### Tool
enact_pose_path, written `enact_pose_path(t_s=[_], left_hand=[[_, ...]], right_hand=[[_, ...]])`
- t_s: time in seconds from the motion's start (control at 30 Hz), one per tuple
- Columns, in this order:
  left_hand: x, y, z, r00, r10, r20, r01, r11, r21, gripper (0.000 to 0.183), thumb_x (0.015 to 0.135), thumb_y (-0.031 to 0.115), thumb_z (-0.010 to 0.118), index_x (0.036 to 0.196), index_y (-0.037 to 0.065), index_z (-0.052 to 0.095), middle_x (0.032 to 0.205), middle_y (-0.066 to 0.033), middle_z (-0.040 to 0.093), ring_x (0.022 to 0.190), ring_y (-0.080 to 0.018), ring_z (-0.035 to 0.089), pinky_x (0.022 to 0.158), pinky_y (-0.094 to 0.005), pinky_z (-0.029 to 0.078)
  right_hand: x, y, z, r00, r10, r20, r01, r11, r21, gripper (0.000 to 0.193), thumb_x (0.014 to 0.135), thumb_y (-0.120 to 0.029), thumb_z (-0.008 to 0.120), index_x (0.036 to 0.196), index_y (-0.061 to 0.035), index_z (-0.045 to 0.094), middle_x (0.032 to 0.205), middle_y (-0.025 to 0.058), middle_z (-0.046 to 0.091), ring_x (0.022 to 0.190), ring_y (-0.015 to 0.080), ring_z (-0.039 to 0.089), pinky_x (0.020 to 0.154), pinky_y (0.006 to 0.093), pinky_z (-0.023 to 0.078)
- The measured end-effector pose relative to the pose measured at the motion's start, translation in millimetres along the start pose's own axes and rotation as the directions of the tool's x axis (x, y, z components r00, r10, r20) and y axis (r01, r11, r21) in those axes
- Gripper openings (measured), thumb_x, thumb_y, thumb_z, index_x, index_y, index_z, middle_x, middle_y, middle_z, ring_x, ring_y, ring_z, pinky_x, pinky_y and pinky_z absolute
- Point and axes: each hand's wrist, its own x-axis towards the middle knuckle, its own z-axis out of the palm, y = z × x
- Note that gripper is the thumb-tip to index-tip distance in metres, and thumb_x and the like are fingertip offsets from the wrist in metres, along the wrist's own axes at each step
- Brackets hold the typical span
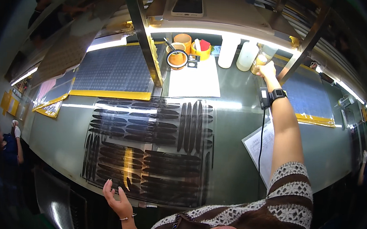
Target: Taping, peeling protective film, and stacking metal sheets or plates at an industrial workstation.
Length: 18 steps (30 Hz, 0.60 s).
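Gold-toned container (258, 62), partly hidden, clasped in right hand (267, 70). Clear sheet (167, 148), glossy, patterned with long black shapes (173, 162); left hand (119, 202) nearby, loosely spread.

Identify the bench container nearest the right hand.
The short gold-coloured container, right at the right hand's fingers. Its colour sets it apart: the tall bottle and the translucent bottle to its left are whitish.

one fisheye view, worn at head height, looks down and forward, close over the counter (228, 171), straight edges bending toward the view's dark rim.
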Motion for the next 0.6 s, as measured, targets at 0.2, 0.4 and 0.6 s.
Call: enact_pose_path(t_s=[0.2,0.4,0.6], left_hand=[[-2,-2,-1,0.999,0.024,-0.033,-0.026,0.998,-0.053,0.037,0.088,0.002,0.057,0.125,0.001,0.054,0.132,-0.0119,0.053,0.117,-0.0263,0.053,0.090,-0.0369,0.044],[-5,8,-6,0.984,0.174,-0.029,-0.176,0.982,-0.070,0.033,0.086,0.003,0.060,0.119,-0.001,0.059,0.123,-0.0164,0.057,0.113,-0.0307,0.054,0.092,-0.0390,0.044],[-16,51,11,0.811,0.498,0.306,-0.478,0.866,-0.144,0.052,0.078,0.023,0.075,0.125,0.004,0.059,0.137,-0.0185,0.049,0.130,-0.0392,0.043,0.108,-0.0473,0.033]], right_hand=[[-29,48,14,0.977,-0.212,0.018,0.187,0.898,0.397,0.048,0.083,-0.009,0.064,0.127,-0.0014,0.049,0.098,0.0118,0.063,0.067,0.0187,0.067,0.062,0.0316,0.055],[-149,-1,-12,0.738,-0.325,0.591,-0.127,0.793,0.595,0.037,0.083,-0.002,0.053,0.120,-0.0021,0.056,0.100,0.0109,0.060,0.092,0.0190,0.062,0.079,0.0319,0.054],[-249,-6,-40,0.327,-0.460,0.826,0.073,0.883,0.463,0.020,0.096,-0.011,0.056,0.110,0.0015,0.060,0.078,0.0071,0.065,0.071,0.0145,0.064,0.067,0.0278,0.053]])
